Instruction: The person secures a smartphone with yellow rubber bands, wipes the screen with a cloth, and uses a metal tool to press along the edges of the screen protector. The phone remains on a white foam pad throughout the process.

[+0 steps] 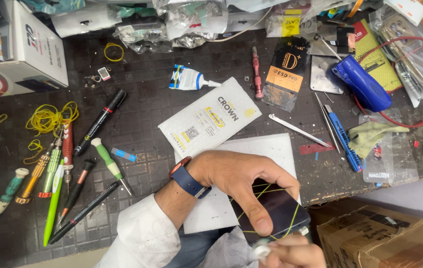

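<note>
1. Dark cluttered desk (147, 94) with a grid-pattern mat, repair tools all over it; we look straight down from the head camera.
2. Our left hand (241, 181), blue-strapped watch on the wrist, grips a dark smartphone (276, 211) at the near desk edge, over a white sheet (266, 146). The fingers are curled around the phone's edge and the thumb presses flat on its dark face.
3. Yellow rubber bands (266, 191) cross the phone in several directions, so we judge the banding as already done; the panel looks clamped.
4. Our right hand (293, 250) sits at the bottom edge, mostly cut off. Its fingers are pinched on a small white object (261, 249) next to a pale cloth (231, 250); we cannot tell what the object is.
5. A white glue tube (186, 78) with its nozzle on lies well apart on the desk, beside a white flat package (210, 117).
6. Spare yellow rubber bands (50, 118) lie in a heap at left, near a row of precision screwdrivers (47, 171) and black marker pens (100, 121).
7. Metal tweezers (298, 130), a blue utility knife (343, 144) and a blue handheld tool (363, 82) lie at right, none being touched.
8. Judgement: the phone is closed and banded; what seems left is wiping or tidying along the phone's near edge, then setting it aside. Whether any glue shows at the seam, we cannot tell.
</note>
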